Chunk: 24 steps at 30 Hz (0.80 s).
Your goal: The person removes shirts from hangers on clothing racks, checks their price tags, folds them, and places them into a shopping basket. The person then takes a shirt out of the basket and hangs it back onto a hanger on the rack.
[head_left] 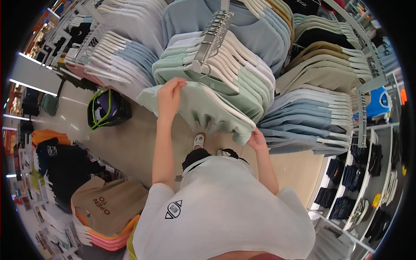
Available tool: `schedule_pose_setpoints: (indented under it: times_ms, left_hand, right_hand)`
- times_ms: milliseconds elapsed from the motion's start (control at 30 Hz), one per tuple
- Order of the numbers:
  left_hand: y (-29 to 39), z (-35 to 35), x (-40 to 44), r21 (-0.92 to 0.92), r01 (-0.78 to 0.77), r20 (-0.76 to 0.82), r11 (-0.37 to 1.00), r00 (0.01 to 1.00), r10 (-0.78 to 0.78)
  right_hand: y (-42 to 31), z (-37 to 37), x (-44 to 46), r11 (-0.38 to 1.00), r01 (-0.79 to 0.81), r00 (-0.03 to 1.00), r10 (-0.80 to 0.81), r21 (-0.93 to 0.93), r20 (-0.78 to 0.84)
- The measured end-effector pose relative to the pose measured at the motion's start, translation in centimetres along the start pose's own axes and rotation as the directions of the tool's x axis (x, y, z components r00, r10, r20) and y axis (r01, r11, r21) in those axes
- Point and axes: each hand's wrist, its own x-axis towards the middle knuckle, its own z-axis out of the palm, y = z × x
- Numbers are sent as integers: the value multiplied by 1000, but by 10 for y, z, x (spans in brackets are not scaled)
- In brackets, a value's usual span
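A pale green shirt (203, 110) hangs on a white hanger at the front end of a metal rail (208, 43). My left hand (170, 96) is closed on its left shoulder, near the collar. At the right, my right hand (257, 139) pinches the shirt's other end beside the hanger tip. The hanger's hook is on the rail. Right behind it hang several green and white shirts (242, 65) on white hangers.
Racks of blue shirts (303, 112) stand to the right and white ones (117, 65) to the left. A black basket with green handles (108, 108) sits on the floor at the left. Shelves of folded trousers (351, 177) are at the lower right; brown shirts (108, 201) hang at lower left.
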Motion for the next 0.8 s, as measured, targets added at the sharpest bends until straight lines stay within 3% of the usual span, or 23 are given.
schedule_pose_setpoints:
  times_ms: [200, 333, 433, 500, 533, 600, 733, 800]
  left_hand:
    - [-3, -9, -18, 140, 73, -126, 987, 991, -55]
    - [-68, -25, -66, 334, 157, -269, 929, 961, -66]
    - [-107, -36, -127, 364, 357, -451, 860, 876, -172]
    - [-114, -37, -171, 369, 444, -504, 816, 834, -226]
    - [-114, -36, -189, 355, 499, -528, 790, 805, -271]
    - [-108, -27, -222, 332, 576, -512, 747, 775, -370]
    - [-81, -4, -261, 237, 578, -370, 781, 797, -478]
    - [-55, 6, -257, 215, 562, -302, 799, 816, -493]
  right_hand:
    - [12, 19, 3, 990, -62, 997, 66, -129, 27]
    - [36, 34, 18, 947, -87, 994, 103, -309, 35]
    - [62, 56, 20, 894, -81, 995, 95, -440, 11]
    - [84, 45, 28, 695, 7, 997, 49, -719, 58]
    - [91, 48, 28, 694, 11, 997, 51, -720, 65]
    - [105, 54, 20, 449, 105, 994, -54, -888, 91]
    - [105, 78, 4, 324, 292, 954, -166, -900, 250]
    - [98, 85, -2, 239, 532, 845, -216, -812, 490]
